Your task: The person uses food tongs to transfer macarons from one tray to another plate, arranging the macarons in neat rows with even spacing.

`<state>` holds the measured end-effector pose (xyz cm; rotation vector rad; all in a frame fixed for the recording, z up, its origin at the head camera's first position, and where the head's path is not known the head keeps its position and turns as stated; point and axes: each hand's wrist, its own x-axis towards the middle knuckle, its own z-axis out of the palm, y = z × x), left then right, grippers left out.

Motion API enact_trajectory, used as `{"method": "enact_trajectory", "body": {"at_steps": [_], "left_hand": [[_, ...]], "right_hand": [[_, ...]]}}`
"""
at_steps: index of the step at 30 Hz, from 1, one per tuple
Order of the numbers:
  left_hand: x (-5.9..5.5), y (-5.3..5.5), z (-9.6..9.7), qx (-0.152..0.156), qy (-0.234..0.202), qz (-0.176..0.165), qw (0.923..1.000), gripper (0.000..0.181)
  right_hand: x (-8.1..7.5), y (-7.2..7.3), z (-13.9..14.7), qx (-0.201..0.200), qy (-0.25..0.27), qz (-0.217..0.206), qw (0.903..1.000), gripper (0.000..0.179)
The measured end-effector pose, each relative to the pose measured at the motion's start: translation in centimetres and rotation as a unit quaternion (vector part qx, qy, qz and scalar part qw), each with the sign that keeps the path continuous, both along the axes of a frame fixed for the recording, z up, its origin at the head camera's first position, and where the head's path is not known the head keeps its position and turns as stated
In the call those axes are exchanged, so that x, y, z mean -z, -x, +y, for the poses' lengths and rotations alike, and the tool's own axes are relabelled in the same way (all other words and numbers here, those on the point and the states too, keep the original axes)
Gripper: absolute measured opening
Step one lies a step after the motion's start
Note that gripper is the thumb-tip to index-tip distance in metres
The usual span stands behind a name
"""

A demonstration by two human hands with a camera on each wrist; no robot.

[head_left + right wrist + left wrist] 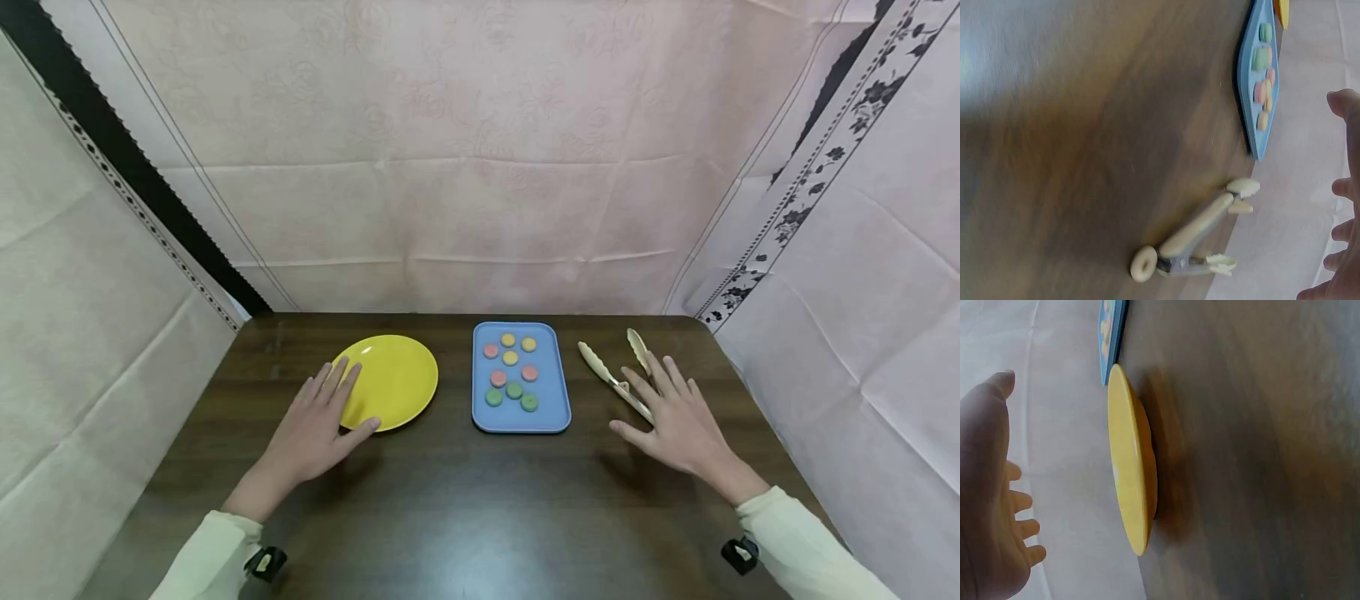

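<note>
My left hand (311, 429) hovers with fingers spread over the left edge of a round yellow plate (405, 379). In the left wrist view that hand (988, 512) is apart from the plate (1129, 456), which sits on the table. On the right, my other hand (686, 429) stretches its fingers above a pair of tongs with cream tips (596, 362), partly hiding them. The right wrist view shows the tongs (1194, 231) lying with their arms spread and a ring at one end, away from the fingers (1342, 231).
Between the hands lies a blue tray (553, 417) holding three yellow, three pink and three green macarons (530, 402). All stand on a dark wooden table (465, 508). Pale cloths (465, 208) hang behind the table and at both sides. Each wrist carries a small black device (266, 563).
</note>
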<state>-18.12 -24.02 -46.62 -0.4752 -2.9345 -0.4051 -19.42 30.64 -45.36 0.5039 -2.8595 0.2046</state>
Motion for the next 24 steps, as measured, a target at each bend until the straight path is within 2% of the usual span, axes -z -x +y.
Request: {"method": "enact_trajectory", "body": {"at_steps": [3, 5, 8, 11, 13, 16, 24], "left_hand": [[-0.1, 0.8, -0.6, -0.01, -0.051, -0.013, 0.9985, 0.098], [0.1, 1.3, -1.1, -0.019, -0.099, -0.036, 0.9943, 0.101], [0.6, 2.2, -1.8, -0.033, -0.174, -0.076, 0.9812, 0.108], [1.2, 2.8, -2.6, -0.047, -0.223, -0.108, 0.9677, 0.113], [1.7, 2.9, -3.0, -0.057, -0.24, -0.125, 0.961, 0.115], [2.5, 3.0, -3.6, -0.072, -0.253, -0.137, 0.9551, 0.117], [4.5, 3.2, -4.2, -0.082, -0.275, -0.134, 0.9487, 0.121]], "right_hand": [[-0.6, 0.6, 0.7, -0.002, 0.012, 0.006, 0.9999, 0.088], [-0.7, 1.0, 1.2, 0.002, 0.026, 0.004, 0.9997, 0.09], [-0.4, 1.6, 1.9, 0.015, 0.05, 0.0, 0.9986, 0.091], [0.1, 2.0, 2.6, 0.032, 0.072, -0.014, 0.9968, 0.093], [0.4, 2.3, 3.0, 0.044, 0.091, -0.026, 0.9946, 0.094], [1.1, 2.7, 3.4, 0.061, 0.118, -0.038, 0.9903, 0.094], [2.6, 3.2, 4.4, 0.093, 0.16, -0.057, 0.9811, 0.099]]}}
